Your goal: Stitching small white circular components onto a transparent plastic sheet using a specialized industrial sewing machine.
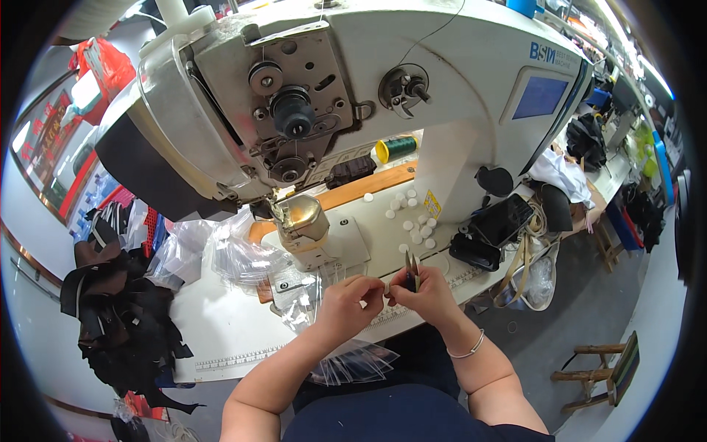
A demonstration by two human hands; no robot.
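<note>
My left hand (347, 303) is closed in a pinch, its fingertips meeting those of my right hand (428, 296) above the front of the table. Between them is a small pale piece (387, 290), mostly covered by the fingers. Thread snips (411, 271) are tucked in my right hand, their points sticking up from the grip. Clear plastic sheets (300, 303) lie under and beside my left hand, and more clear strips (357, 364) hang over the table edge towards my lap. Several small white discs (417, 234) lie scattered beyond my right hand.
A large white sewing machine (464, 66) arches over the table, its metal post bed (303, 228) just beyond my left hand. A phone (502, 219) and a black case (475, 253) lie right. Black scraps (125, 317) hang at the left; a wooden stool (600, 374) stands right.
</note>
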